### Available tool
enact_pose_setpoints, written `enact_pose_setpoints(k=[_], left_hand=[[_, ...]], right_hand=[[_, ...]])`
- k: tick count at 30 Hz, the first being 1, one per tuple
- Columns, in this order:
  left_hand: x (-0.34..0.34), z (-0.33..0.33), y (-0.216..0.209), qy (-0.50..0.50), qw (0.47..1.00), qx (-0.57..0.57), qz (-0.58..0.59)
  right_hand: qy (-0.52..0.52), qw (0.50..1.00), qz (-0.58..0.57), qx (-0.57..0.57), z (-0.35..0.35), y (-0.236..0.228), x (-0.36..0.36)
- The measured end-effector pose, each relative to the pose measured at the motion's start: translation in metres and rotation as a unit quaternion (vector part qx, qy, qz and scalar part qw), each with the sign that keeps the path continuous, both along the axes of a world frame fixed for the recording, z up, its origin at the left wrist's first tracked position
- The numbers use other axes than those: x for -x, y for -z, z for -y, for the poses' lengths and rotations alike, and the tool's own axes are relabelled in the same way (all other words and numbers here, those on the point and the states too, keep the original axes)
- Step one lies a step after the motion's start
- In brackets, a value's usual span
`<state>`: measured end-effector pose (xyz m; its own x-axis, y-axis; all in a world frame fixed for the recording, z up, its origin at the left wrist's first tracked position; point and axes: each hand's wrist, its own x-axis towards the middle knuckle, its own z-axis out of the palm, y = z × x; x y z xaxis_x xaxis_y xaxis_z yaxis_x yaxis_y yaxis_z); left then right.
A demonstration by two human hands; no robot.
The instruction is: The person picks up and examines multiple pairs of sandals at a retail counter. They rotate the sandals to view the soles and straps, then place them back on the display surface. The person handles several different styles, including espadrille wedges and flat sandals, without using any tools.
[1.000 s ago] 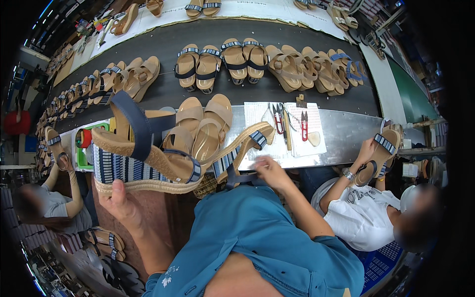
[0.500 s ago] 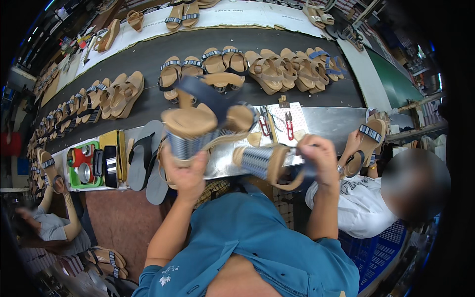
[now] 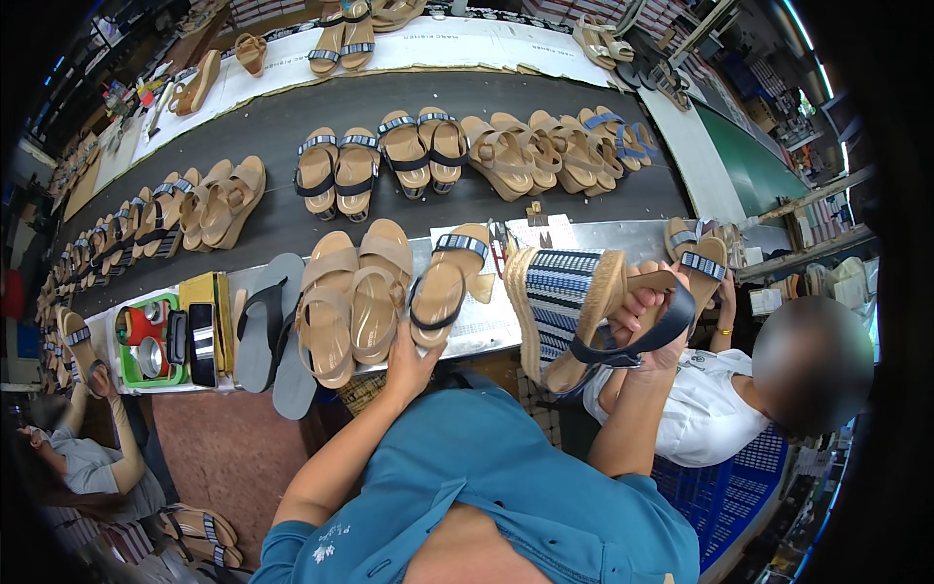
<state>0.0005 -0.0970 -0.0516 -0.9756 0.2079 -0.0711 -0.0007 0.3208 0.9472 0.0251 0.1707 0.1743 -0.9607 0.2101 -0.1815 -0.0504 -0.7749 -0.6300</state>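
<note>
My right hand (image 3: 654,321) is closed on a wedge sandal (image 3: 564,297), lifted above the bench edge and tipped so its blue-and-white woven wedge and dark ankle strap show. My left hand (image 3: 413,365) grips the heel of another sandal (image 3: 443,297), which has a striped toe strap and dark ankle strap and stands on the metal bench (image 3: 484,336). Just left of it is a pair of tan-strapped wedge sandals (image 3: 355,302). Thread snips (image 3: 498,251) lie behind, on a white sheet partly hidden by the lifted sandal.
Beyond the bench runs a dark conveyor belt (image 3: 292,219) carrying several pairs of sandals. Grey flip-flops (image 3: 272,331), a phone (image 3: 202,341) and a green tray (image 3: 131,365) are at the left. Co-workers sit on both sides; the right one (image 3: 696,404) holds a sandal close by.
My left hand has lowered its sandal onto the bench. My right hand has raised its sandal and turned the wedge upright. The tan pair, previously mostly hidden, now shows.
</note>
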Motion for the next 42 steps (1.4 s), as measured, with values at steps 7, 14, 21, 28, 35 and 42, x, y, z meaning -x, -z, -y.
enact_pose_setpoints(k=[7,14,21,28,35,42], left_hand=[[0.03,0.064,-0.156,0.154,0.979,-0.134,0.025],[0.036,0.043,-0.206,0.055,0.959,-0.273,-0.049],[0.033,0.044,-0.199,0.032,0.954,-0.295,-0.029],[0.031,0.043,-0.195,0.067,0.965,-0.242,-0.07],[0.031,0.046,-0.188,0.091,0.958,-0.251,-0.107],[0.033,0.048,-0.187,0.119,0.96,-0.214,-0.136]], right_hand=[[-0.085,0.971,0.091,0.206,0.028,0.024,0.028],[-0.124,0.972,0.154,-0.127,0.103,0.057,0.063],[0.099,0.713,-0.21,-0.662,0.076,0.007,0.066],[-0.279,0.757,-0.178,-0.564,0.082,-0.012,0.073],[-0.239,0.794,-0.195,-0.523,0.09,-0.009,0.061],[-0.234,0.862,-0.131,-0.429,0.1,-0.01,0.051]])
